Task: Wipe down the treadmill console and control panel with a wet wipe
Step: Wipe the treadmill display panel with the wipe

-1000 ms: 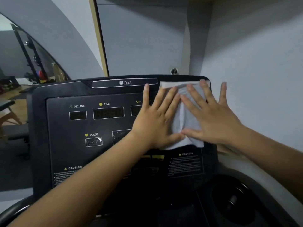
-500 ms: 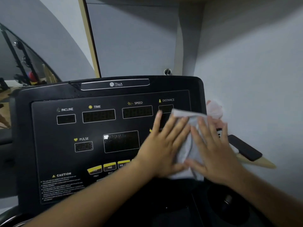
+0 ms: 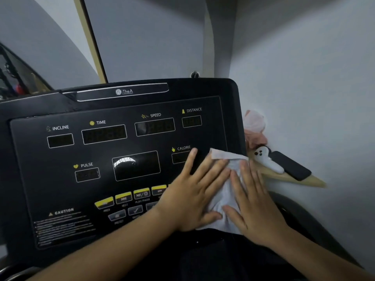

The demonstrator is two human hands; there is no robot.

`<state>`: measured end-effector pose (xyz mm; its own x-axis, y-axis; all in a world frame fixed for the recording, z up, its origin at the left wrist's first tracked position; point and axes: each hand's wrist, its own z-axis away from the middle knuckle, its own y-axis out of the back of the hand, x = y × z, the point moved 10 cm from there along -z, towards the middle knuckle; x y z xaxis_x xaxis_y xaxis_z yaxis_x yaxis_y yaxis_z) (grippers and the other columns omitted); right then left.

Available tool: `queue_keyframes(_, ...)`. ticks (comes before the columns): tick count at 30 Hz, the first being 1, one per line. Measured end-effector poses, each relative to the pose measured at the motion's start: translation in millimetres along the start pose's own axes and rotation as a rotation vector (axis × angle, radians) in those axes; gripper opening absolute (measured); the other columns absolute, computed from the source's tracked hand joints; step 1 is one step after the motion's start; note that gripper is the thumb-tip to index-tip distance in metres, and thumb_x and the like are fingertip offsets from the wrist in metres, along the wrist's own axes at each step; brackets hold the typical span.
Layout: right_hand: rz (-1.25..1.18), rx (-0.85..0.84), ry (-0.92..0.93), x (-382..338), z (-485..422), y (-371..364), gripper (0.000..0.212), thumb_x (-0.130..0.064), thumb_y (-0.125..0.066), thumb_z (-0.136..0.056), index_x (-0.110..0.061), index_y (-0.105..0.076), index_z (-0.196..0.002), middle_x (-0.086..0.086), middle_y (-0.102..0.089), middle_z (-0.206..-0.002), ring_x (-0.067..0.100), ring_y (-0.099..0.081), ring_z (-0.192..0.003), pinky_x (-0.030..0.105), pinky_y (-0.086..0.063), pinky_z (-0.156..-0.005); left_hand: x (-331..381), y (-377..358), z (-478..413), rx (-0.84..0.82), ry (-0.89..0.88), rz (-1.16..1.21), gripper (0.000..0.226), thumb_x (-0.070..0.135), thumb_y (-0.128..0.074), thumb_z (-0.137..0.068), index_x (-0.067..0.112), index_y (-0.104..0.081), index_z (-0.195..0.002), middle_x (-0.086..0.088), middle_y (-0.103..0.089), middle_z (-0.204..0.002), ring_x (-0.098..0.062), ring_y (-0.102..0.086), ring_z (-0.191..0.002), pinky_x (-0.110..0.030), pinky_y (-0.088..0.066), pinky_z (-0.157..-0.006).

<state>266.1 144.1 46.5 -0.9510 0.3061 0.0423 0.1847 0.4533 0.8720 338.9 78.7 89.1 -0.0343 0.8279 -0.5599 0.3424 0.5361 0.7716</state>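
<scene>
Wet wipe [image 3: 225, 191] flat on the lower right of the control panel [image 3: 121, 151], below CALORIE, pinned under left hand [image 3: 192, 199] and right hand [image 3: 253, 201], fingers straight, pressing, curled round nothing. Liable to bunch under uneven pressure; could press the yellow buttons [image 3: 123, 197] just left; might nudge the phone [image 3: 290, 167] beside the panel

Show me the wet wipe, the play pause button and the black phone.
wet wipe [image 3: 223, 201]: head view, crumpled white middle.
play/pause button [image 3: 142, 193]: head view, yellow face.
black phone [image 3: 290, 165]: head view, middle of its dark back.
</scene>
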Motion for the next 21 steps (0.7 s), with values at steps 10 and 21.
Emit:
queue_keyframes(10, 0.185, 0.131, -0.089, 8, -130, 75, 0.070, -0.046, -0.019, -0.101, -0.005, -0.003, -0.155, 0.021, 0.004, -0.163, 0.040, 0.009, -0.149, 0.059, -0.011, -0.119, -112, 47, -41, 0.118, 0.217, -0.015, 0.076, 0.058, -0.020, -0.099, 0.009, -0.013, -0.158, -0.012, -0.010, -0.165, -0.031, -0.006, -0.153, -0.055, -0.006, -0.122)
queue_keyframes(21, 0.307, 0.047, 0.144, -11, -126, 68, 0.087, -0.071, -0.016, -0.093, -0.011, -0.012, -0.155, 0.017, -0.002, -0.163, 0.038, 0.003, -0.150, 0.068, -0.010, -0.114, -110, 38, 1, 0.101, 0.247, -0.033, 0.081, 0.064, -0.024, -0.097, 0.011, -0.017, -0.158, -0.009, -0.011, -0.166, -0.029, -0.006, -0.153, -0.057, -0.008, -0.121)
